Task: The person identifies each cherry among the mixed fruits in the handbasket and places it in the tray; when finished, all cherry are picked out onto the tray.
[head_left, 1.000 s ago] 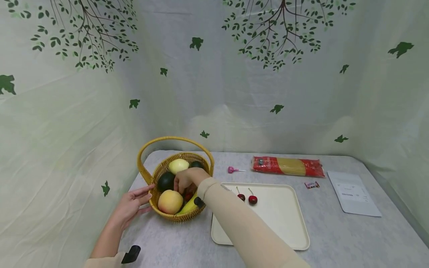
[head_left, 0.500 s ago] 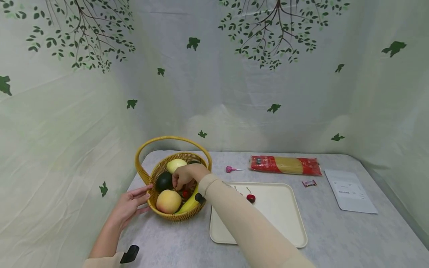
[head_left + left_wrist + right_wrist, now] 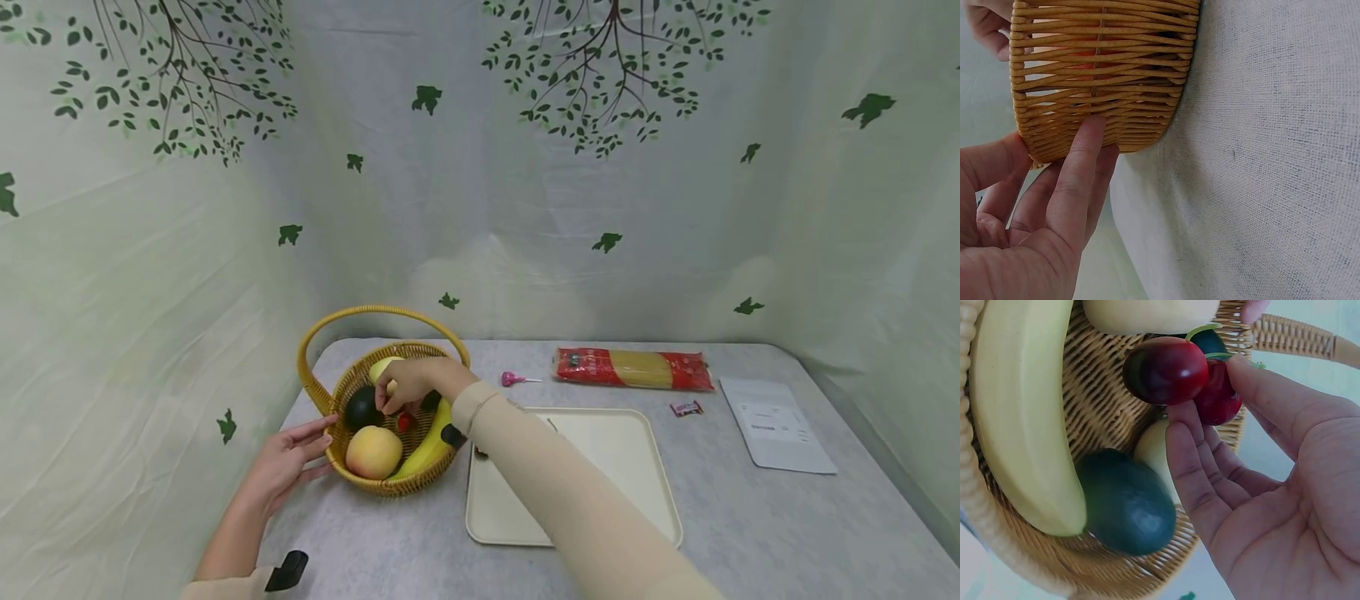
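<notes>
A yellow woven basket (image 3: 393,488) with a tall handle stands on the table's left side. Straight fingers of my left hand (image 3: 288,461) rest against its outer left wall, the thumb at the rim in the left wrist view. My right hand (image 3: 412,382) is over the basket's inside. In the right wrist view its fingers and thumb hold red cherries: one cherry (image 3: 1166,370) lies in front of a second cherry (image 3: 1219,400), green stems showing. Around them are a peach (image 3: 374,452), a banana (image 3: 430,447), dark green avocado-like fruit (image 3: 363,408) and a pale yellow fruit (image 3: 384,369).
A cream tray (image 3: 600,475) lies to the right, partly under my right sleeve; a dark cherry (image 3: 481,454) shows at its left edge. Behind it are a pink lollipop (image 3: 510,379) and a red pasta packet (image 3: 633,368). A small candy (image 3: 686,409) and a white pouch (image 3: 777,426) lie right.
My right hand has risen a little and shifted toward the basket's back, uncovering more of the banana and the red fruit below it. The left hand keeps its place. The head view has turned slightly right.
</notes>
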A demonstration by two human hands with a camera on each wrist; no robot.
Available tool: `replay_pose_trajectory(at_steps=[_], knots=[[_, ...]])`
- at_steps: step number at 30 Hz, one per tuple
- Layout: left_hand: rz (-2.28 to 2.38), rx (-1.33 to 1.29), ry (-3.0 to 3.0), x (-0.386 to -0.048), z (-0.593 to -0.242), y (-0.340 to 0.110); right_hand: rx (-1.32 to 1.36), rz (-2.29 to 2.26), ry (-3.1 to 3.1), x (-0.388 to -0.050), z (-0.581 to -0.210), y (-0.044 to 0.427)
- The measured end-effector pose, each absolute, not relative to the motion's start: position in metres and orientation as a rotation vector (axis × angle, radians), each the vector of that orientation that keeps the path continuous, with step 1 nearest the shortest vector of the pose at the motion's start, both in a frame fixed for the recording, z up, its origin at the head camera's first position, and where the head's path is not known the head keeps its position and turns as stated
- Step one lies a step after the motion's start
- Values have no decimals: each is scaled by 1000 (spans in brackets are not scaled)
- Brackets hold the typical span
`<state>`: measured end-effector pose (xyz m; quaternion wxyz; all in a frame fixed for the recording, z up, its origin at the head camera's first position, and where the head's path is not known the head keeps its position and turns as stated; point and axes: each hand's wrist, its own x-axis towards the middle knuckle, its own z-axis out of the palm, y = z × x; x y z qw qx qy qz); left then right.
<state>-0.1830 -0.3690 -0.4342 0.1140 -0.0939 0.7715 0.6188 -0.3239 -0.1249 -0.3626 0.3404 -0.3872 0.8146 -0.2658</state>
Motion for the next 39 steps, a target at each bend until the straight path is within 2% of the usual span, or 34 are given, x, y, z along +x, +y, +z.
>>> replay_pose_trajectory(at_steps=[13, 24, 39], knots=[[1807, -275, 2277, -184, -435, -371, -1098, -595, 2196, -331, -348, -108], [1801, -283, 2271, -184, -434, -370, -1196, -568, 2198, -324, -337, -102], [1783, -287, 2283, -184, -435, -372, -1146, -577, 2219, -314, -332, -83]])
